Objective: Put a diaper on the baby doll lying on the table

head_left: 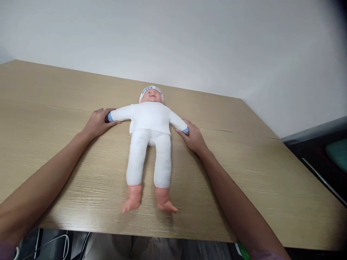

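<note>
A baby doll in a white top, white trousers and a white cap lies on its back on the light wooden table, head toward the wall and bare feet toward me. Its arms are spread out to the sides. My left hand is closed around the doll's hand at the blue cuff of one sleeve. My right hand is closed around the doll's other hand at the opposite blue cuff. Both doll hands are hidden inside my fingers.
A plain white wall rises right behind the table's far edge. A dark piece of furniture stands to the right, past the table's edge. Below the near edge I see dark items and white cables on the floor.
</note>
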A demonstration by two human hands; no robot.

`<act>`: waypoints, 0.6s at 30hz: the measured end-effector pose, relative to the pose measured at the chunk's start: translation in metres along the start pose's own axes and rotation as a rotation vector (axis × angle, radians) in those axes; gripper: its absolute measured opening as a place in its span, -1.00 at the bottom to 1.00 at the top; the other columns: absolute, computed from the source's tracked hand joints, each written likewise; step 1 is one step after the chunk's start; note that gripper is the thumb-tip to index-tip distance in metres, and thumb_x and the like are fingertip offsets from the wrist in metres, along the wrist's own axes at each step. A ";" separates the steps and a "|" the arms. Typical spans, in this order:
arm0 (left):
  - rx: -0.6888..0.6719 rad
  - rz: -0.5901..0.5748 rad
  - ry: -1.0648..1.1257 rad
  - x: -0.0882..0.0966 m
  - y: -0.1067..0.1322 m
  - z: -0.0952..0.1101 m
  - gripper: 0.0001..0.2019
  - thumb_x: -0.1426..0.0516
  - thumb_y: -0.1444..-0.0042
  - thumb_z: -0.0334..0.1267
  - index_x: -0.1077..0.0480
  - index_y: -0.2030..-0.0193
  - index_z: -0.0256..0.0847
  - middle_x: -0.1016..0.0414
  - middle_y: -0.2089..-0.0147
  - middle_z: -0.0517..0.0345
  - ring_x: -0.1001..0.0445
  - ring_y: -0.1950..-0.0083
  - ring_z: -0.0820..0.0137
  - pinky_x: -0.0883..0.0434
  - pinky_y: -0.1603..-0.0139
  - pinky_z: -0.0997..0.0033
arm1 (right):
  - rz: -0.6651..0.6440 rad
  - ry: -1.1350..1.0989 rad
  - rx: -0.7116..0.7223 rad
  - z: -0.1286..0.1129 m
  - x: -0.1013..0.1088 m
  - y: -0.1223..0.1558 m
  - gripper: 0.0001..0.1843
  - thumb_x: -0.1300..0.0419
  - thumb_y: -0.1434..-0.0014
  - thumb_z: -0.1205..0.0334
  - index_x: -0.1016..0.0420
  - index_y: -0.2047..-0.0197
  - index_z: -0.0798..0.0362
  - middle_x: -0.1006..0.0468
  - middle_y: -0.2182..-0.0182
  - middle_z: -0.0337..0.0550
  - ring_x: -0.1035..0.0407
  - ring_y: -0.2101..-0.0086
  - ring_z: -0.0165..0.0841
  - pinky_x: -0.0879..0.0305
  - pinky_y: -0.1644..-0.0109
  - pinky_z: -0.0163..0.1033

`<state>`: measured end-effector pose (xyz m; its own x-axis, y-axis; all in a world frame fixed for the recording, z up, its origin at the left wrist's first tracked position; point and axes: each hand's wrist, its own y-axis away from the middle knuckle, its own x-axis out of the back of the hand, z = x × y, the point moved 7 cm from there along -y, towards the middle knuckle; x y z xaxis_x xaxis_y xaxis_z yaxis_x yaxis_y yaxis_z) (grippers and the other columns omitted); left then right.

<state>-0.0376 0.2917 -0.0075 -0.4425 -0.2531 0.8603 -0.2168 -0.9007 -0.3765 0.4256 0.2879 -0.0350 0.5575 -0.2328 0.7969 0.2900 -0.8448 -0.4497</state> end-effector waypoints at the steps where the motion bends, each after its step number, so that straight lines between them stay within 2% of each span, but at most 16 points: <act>1: 0.010 0.003 -0.009 0.000 -0.001 -0.001 -0.09 -0.10 -0.31 0.56 -0.47 -0.47 -0.15 -0.70 -0.15 -0.16 -0.61 -0.12 -0.03 -0.42 -0.24 0.05 | 0.001 0.005 0.001 0.001 -0.001 -0.001 -0.31 -0.13 -0.52 -0.30 -0.44 -0.44 0.02 -0.66 -0.27 0.16 -0.55 -0.15 0.12 -0.43 -0.32 0.22; 7: 0.081 0.061 -0.080 0.003 0.005 0.002 -0.13 -0.13 -0.30 0.52 -0.51 -0.45 -0.14 -0.71 -0.21 -0.20 -0.61 -0.20 -0.10 -0.35 -0.34 -0.04 | 0.010 0.046 -0.026 0.002 -0.006 0.000 -0.32 -0.13 -0.50 -0.25 -0.42 -0.44 0.05 -0.66 -0.26 0.20 -0.53 -0.17 0.15 -0.41 -0.33 0.25; 11: 0.179 0.079 -0.136 0.009 0.018 0.011 -0.17 -0.13 -0.34 0.43 -0.47 -0.46 -0.20 -0.66 -0.29 -0.32 -0.54 -0.31 -0.19 -0.30 -0.40 -0.12 | 0.067 0.119 -0.115 -0.010 0.000 0.011 -0.26 -0.15 -0.47 -0.15 -0.33 -0.51 0.14 -0.57 -0.36 0.30 -0.47 -0.27 0.19 -0.36 -0.41 0.31; 13: 0.199 0.102 -0.130 0.018 0.030 0.027 -0.18 -0.11 -0.39 0.33 -0.36 -0.55 -0.26 -0.51 -0.47 -0.39 -0.40 -0.47 -0.26 -0.26 -0.46 -0.20 | 0.107 0.156 -0.148 -0.032 0.011 0.025 -0.23 -0.14 -0.47 -0.10 -0.26 -0.56 0.18 -0.47 -0.45 0.34 -0.36 -0.39 0.19 -0.30 -0.48 0.34; 15: 0.196 0.154 -0.092 0.034 0.054 0.054 -0.19 -0.09 -0.42 0.21 -0.25 -0.61 -0.30 -0.31 -0.63 -0.40 -0.25 -0.59 -0.28 -0.22 -0.52 -0.27 | 0.153 0.161 -0.131 -0.069 0.029 0.053 -0.23 -0.11 -0.49 -0.05 -0.18 -0.61 0.14 -0.37 -0.52 0.31 -0.25 -0.48 0.15 -0.23 -0.54 0.37; 16: 0.192 0.185 -0.061 0.044 0.075 0.072 -0.21 -0.09 -0.43 0.17 -0.22 -0.63 -0.29 -0.25 -0.67 -0.37 -0.22 -0.62 -0.27 -0.22 -0.54 -0.29 | 0.177 0.148 -0.109 -0.092 0.040 0.074 -0.24 -0.10 -0.50 -0.03 -0.16 -0.63 0.09 -0.34 -0.54 0.28 -0.22 -0.50 0.14 -0.22 -0.56 0.39; 18: 0.174 0.224 0.023 0.058 0.136 0.112 -0.29 -0.08 -0.45 0.12 -0.26 -0.61 -0.20 -0.30 -0.64 -0.26 -0.28 -0.60 -0.20 -0.24 -0.57 -0.32 | 0.262 0.088 -0.115 -0.133 0.064 0.135 -0.32 -0.06 -0.53 -0.01 -0.15 -0.63 -0.09 -0.40 -0.51 0.16 -0.30 -0.47 0.12 -0.27 -0.52 0.45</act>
<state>0.0048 0.1149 0.0293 -0.4822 -0.4463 0.7539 0.0405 -0.8710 -0.4897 0.3973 0.0947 0.0085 0.5310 -0.4865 0.6938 0.0522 -0.7984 -0.5998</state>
